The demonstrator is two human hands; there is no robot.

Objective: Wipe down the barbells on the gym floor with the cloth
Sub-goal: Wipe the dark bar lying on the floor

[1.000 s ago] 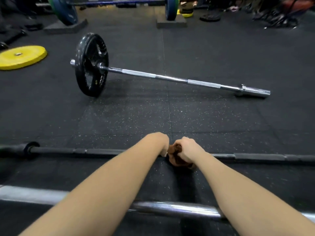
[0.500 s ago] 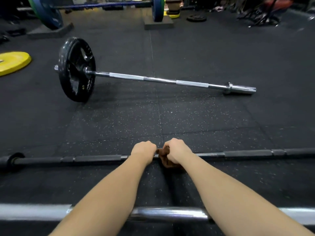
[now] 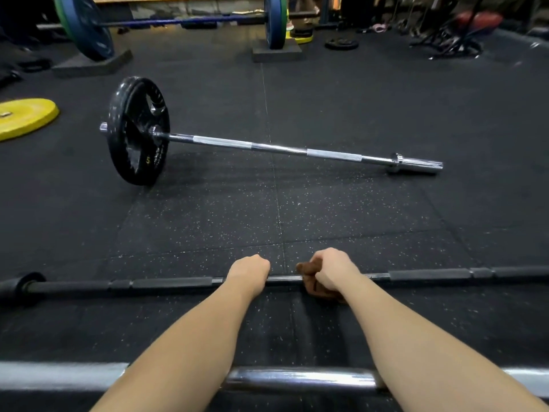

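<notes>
The only writing that can be read is a yellow "5" on the black plate (image 3: 136,129), which is standing on edge at the left end of the chrome barbell (image 3: 279,148). That barbell is lying well beyond the hands, its bare right sleeve resting on the floor (image 3: 326,209). Nearer the person, a black bar (image 3: 163,283) is lying across the view from left to right, and both hands are working on its middle. The left hand (image 3: 249,272) is curling over the bar and gripping it. The right hand (image 3: 332,272), just beside it, is clamping a brown cloth (image 3: 306,270) around the bar, with folds of cloth showing at the thumb and under the palm. A short stretch of bare metal is showing between the two hands. A second chrome bar (image 3: 297,377) is running across the bottom edge, under both forearms. The floor is made of black rubber tiles flecked with white, with seams crossing near the hands. A yellow plate (image 3: 25,117) is lying flat at the left edge. At the back, a barbell with blue plates (image 3: 84,28) is sitting on dark blocks (image 3: 92,65), a small black plate (image 3: 341,44) is lying flat to its right, and blurred equipment with red padding (image 3: 475,22) is filling the far right corner.
</notes>
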